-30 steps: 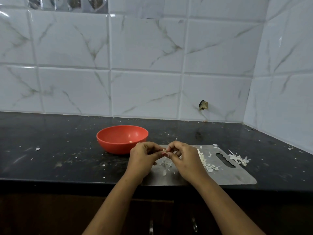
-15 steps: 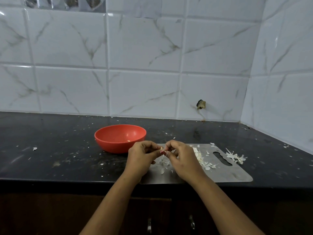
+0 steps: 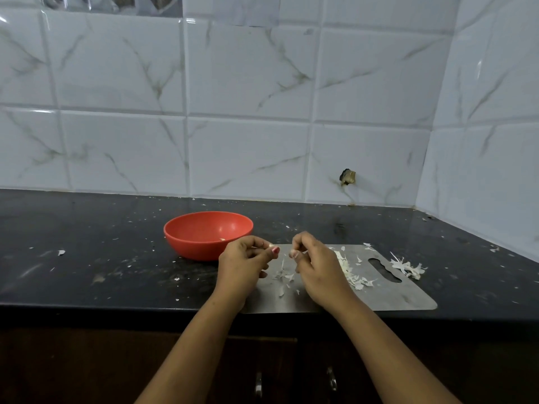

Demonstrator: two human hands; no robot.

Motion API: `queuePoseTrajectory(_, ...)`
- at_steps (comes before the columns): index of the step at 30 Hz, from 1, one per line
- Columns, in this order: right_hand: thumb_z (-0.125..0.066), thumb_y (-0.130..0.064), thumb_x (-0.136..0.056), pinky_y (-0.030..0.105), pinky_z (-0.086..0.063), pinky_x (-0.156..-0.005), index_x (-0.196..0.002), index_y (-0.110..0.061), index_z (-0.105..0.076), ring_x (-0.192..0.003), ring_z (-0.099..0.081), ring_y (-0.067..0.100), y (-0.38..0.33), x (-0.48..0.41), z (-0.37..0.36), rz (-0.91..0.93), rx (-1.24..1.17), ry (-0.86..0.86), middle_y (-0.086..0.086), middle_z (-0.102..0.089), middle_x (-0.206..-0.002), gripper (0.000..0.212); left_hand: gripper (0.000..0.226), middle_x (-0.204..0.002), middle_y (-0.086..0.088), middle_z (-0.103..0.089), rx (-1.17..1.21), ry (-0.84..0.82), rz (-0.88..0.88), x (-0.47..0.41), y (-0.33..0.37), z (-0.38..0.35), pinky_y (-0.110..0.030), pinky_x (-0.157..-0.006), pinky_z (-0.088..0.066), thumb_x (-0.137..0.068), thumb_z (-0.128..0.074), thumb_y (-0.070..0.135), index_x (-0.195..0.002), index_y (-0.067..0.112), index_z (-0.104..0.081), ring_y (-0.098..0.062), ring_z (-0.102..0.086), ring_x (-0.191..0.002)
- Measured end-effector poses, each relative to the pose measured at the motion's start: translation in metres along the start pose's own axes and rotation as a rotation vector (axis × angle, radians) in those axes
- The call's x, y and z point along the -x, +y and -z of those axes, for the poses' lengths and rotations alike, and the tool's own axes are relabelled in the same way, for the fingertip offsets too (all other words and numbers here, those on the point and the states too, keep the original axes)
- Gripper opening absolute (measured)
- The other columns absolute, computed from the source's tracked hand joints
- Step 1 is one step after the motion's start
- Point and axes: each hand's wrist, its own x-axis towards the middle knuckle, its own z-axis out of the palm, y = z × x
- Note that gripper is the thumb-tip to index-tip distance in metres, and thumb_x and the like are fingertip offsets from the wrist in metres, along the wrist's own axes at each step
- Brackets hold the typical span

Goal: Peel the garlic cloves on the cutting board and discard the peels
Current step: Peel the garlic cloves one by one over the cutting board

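Glossy black counter [image 3: 116,258], flat steel board [image 3: 408,295]: your left hand [image 3: 242,266] pinches a pale clove [image 3: 271,245]; right hand [image 3: 318,266], apart, pinches papery peel [image 3: 304,252].

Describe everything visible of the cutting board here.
The cutting board is a flat grey sheet, steel by its look, with rounded corners and a slot handle at its right end. It lies flat on the black counter at the front edge, right of the red bowl. Garlic peels litter it; the left hand and right hand hide its left part.
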Motion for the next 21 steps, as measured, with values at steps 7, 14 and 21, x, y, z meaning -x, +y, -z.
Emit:
queuePoseTrajectory(7, -0.064, -0.003, -0.087, 0.010, -0.043, -0.058, -0.083, -0.026, -0.058, -0.063, -0.057, 0.008, -0.005, 0.002, 0.002, -0.004, -0.074, 0.036, -0.007, -0.064, -0.080, 0.024, 0.010, -0.083, -0.014, -0.072, 0.037, -0.077, 0.044, -0.001, 0.000, 0.002, -0.020, -0.054, -0.049, -0.082, -0.073, 0.009, -0.091, 0.008, -0.068, -0.013, -0.061, -0.063)
queuePoseTrajectory(14, -0.064, -0.013, -0.090, 0.013, -0.044, -0.059, -0.090, -0.025, -0.071, -0.072, -0.060, 0.003, -0.001, 0.001, 0.000, -0.039, -0.103, 0.065, -0.009, -0.069, -0.082, 0.013, 0.005, -0.074, -0.001, -0.073, -0.057, -0.060, -0.023, 0.000, -0.001, -0.002, -0.022, -0.054, -0.048, -0.086, -0.070, 0.011, -0.085, 0.016, -0.068, -0.009, -0.063, -0.058)
queuePoseTrajectory(21, -0.056, -0.001, -0.091, 0.007, -0.043, -0.067, -0.098, -0.022, -0.072, -0.077, -0.060, -0.004, 0.005, -0.001, -0.001, -0.077, -0.002, 0.030, -0.010, -0.071, -0.094, 0.027, 0.004, -0.077, 0.003, -0.073, -0.129, -0.054, -0.064, 0.002, 0.001, -0.002, -0.017, -0.053, -0.048, -0.087, -0.068, 0.015, -0.088, 0.019, -0.068, -0.003, -0.062, -0.060)
